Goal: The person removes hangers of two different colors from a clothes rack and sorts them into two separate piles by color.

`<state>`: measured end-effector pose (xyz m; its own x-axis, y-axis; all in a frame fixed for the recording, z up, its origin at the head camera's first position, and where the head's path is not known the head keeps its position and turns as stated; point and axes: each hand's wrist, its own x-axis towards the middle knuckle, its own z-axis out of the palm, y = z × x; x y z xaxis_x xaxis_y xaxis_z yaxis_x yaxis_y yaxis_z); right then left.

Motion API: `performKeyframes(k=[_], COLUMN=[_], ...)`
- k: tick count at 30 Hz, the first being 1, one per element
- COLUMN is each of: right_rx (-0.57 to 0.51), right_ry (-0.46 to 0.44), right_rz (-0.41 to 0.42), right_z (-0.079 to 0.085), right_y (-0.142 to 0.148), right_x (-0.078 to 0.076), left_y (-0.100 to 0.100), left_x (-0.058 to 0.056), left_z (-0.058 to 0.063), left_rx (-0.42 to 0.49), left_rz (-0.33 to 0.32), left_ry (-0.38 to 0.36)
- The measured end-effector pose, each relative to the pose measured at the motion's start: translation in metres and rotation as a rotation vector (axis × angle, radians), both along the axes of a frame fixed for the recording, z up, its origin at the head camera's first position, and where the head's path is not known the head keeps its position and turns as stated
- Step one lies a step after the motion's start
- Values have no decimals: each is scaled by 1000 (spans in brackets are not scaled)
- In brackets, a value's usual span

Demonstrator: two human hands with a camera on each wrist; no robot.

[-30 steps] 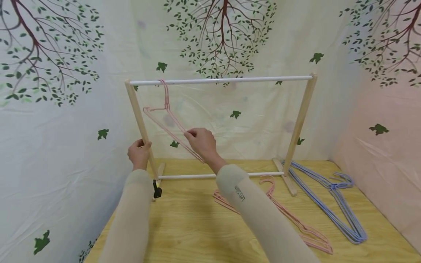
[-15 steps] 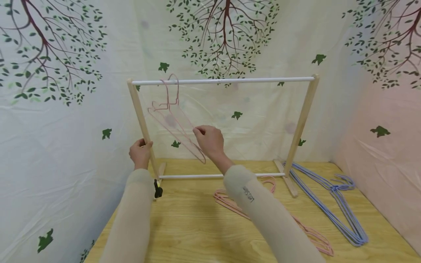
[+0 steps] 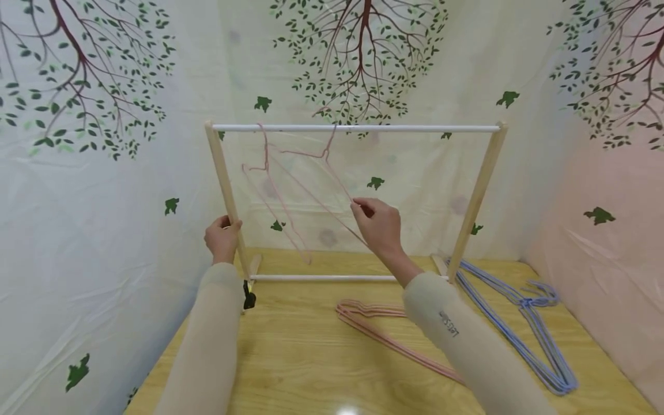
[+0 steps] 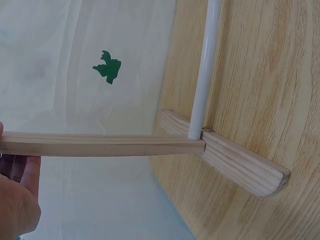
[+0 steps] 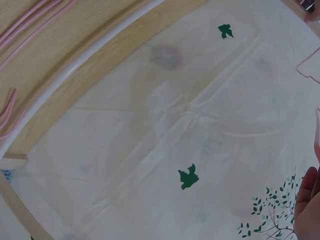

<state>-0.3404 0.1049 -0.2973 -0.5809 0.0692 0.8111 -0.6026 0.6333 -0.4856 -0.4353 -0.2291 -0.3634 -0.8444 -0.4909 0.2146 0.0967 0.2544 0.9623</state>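
Observation:
My left hand (image 3: 223,239) grips the left wooden post (image 3: 222,173) of a small clothes rack; the left wrist view shows its fingers around the post (image 4: 100,145). My right hand (image 3: 381,225) pinches the sloping arm of a pink hanger (image 3: 326,153), whose hook reaches up at the white top rail (image 3: 404,128). Whether that hook bears on the rail I cannot tell. A second pink hanger (image 3: 267,153) hangs from the rail near its left end. At the right wrist view's edge, only part of my right hand (image 5: 307,207) shows.
Pink hangers (image 3: 394,344) lie on the wooden table (image 3: 295,357), partly hidden by my right forearm. Several blue hangers (image 3: 529,302) lie at the right, by the rack's foot. A white lower bar (image 3: 321,278) joins the posts. Leaf-printed cloth (image 3: 104,230) encloses the table.
The two hanging pink hangers were close together; my right hand has drawn one to the right along the rail while the other stays hanging. The left hand keeps its place on the post.

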Motion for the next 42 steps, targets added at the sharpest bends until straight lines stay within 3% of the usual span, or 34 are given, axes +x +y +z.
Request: performKeyframes(k=[9,16,26,30,42], right_rx=[-60,-39,-14,19,231], right_ry=[94,164,210,187,133], right_rz=[-47,-92,-104,-107,-45], right_z=[-17,-35,-65,-81,-142], right_y=[54,105,165,179,208], right_x=[19,30,49,62,81], left_y=[0,2,6,6,5], left_x=[-4,-4,-7,-6,-32], left_z=[1,1,-1,-1,-5], left_rx=[-24,-34,-50,-50,-38], left_rz=[3,15,47,46,-3], left_ry=[-3,2,7,2,7])
